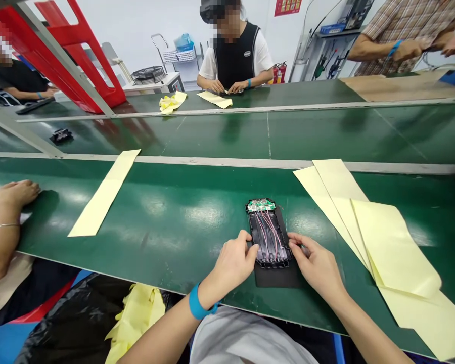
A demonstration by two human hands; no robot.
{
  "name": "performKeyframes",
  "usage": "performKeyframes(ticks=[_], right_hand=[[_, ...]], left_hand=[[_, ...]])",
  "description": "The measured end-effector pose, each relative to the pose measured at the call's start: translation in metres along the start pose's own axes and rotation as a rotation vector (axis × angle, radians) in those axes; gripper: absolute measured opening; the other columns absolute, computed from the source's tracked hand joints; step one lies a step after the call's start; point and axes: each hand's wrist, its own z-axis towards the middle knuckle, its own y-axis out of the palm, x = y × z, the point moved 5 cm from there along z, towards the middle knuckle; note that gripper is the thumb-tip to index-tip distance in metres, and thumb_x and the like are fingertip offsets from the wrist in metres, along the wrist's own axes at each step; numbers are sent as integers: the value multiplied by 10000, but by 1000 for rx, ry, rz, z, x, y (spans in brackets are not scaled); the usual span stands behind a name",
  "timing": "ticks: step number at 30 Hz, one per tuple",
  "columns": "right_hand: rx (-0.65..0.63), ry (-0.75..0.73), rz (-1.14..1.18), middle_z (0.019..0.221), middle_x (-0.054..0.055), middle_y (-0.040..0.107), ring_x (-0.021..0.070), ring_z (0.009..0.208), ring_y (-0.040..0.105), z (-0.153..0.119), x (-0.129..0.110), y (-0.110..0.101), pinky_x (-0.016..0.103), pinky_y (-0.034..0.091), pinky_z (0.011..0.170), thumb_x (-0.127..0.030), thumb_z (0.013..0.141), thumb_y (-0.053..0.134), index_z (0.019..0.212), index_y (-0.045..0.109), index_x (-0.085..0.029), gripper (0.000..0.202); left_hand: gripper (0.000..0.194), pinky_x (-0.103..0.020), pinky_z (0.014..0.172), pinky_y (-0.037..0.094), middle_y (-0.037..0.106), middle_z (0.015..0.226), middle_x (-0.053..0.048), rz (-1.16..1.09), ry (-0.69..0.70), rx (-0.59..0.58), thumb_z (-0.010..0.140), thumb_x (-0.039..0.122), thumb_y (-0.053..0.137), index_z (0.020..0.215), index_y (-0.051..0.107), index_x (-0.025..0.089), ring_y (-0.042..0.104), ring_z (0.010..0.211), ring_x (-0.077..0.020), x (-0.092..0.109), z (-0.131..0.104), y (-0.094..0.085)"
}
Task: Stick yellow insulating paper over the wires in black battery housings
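Note:
A black open case [270, 237] lies on a dark flat sheet [275, 277] on the green bench. Inside it, a green circuit board [261, 205] sits at the far end, and pink and white wires [268, 230] run from it towards the near end. My left hand [237, 257], with a blue wristband below it, grips the case's left edge between thumb and fingers. At the right edge, my right hand [314, 260] has its thumb and fingers closed together by the case's side; whatever they pinch is too small to make out.
Yellow paper sheets [398, 247] overlap on the right, and one yellow strip [104, 194] lies left. Another person's hand [17, 193] rests at the far left. Beyond the bench's raised rail [212, 161] runs a green belt [227, 134], with a person [237, 55] working opposite.

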Motion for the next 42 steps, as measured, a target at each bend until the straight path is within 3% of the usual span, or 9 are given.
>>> performKeyframes(ticks=[6, 11, 21, 24, 29, 32, 36, 39, 42], right_hand=[[-52, 49, 76, 823, 38, 618, 110, 431, 550, 0, 2, 5, 252, 457, 437, -416, 778, 428, 1033, 577, -182, 376], [-99, 85, 61, 814, 25, 618, 103, 386, 533, 3, 1, 3, 249, 450, 418, -444, 792, 422, 1005, 563, -192, 358], [122, -111, -122, 843, 35, 675, 167, 722, 628, -12, 9, -27, 271, 494, 666, -443, 845, 436, 868, 637, -213, 306], [186, -74, -123, 834, 31, 680, 161, 731, 626, -16, 17, -52, 255, 491, 656, -438, 846, 435, 868, 649, -215, 310], [468, 145, -241, 803, 50, 687, 172, 639, 612, -14, 50, -138, 275, 470, 607, -478, 766, 487, 841, 680, -198, 348], [448, 225, -231, 581, 25, 628, 157, 467, 543, -15, 67, -165, 270, 416, 476, -487, 718, 528, 810, 691, -184, 356], [339, 280, -166, 403, -33, 490, 139, 371, 465, -11, 70, -138, 258, 371, 411, -532, 699, 561, 856, 692, -217, 376], [259, 179, -98, 489, -15, 556, 129, 383, 467, -2, 56, -110, 269, 396, 429, -549, 722, 537, 862, 690, -229, 381], [252, 126, -129, 674, 21, 637, 133, 479, 526, 18, 53, -115, 275, 432, 484, -506, 759, 492, 864, 689, -218, 364]], left_hand=[[161, -279, 534, 253, 452, 517, 50, 70, -24, -53, 844, 202, 393, 996, 415, 153, 468, 502, -186, 2, -9, 14], [191, -273, 543, 289, 495, 535, 40, 83, -16, -78, 862, 231, 403, 1033, 412, 146, 504, 537, -191, 3, -21, 19], [192, -283, 711, 413, 567, 857, -33, 105, 190, 187, 886, 303, 384, 872, 544, 200, 558, 769, -167, -12, 15, -39], [252, -305, 684, 451, 554, 838, -27, 120, 171, 220, 855, 374, 412, 984, 531, 192, 575, 705, -168, -12, 33, -42], [360, -352, 667, 477, 553, 837, -42, 143, 166, 201, 821, 414, 430, 1076, 521, 177, 609, 789, -225, -8, 57, -34], [302, -389, 732, 477, 561, 786, -48, 78, 208, 209, 796, 331, 477, 1023, 543, 142, 600, 816, -238, 1, 63, -28], [259, -292, 749, 484, 595, 937, -31, 75, 233, 176, 788, 231, 527, 1039, 556, 178, 592, 704, -126, 12, 70, -14], [247, -267, 738, 482, 593, 1003, -32, 75, 246, 173, 817, 241, 502, 1052, 555, 191, 591, 704, -109, 15, 69, -11], [267, -312, 708, 481, 587, 957, -73, 49, 242, 215, 854, 304, 438, 1044, 541, 147, 587, 720, -151, 12, 59, -17]])
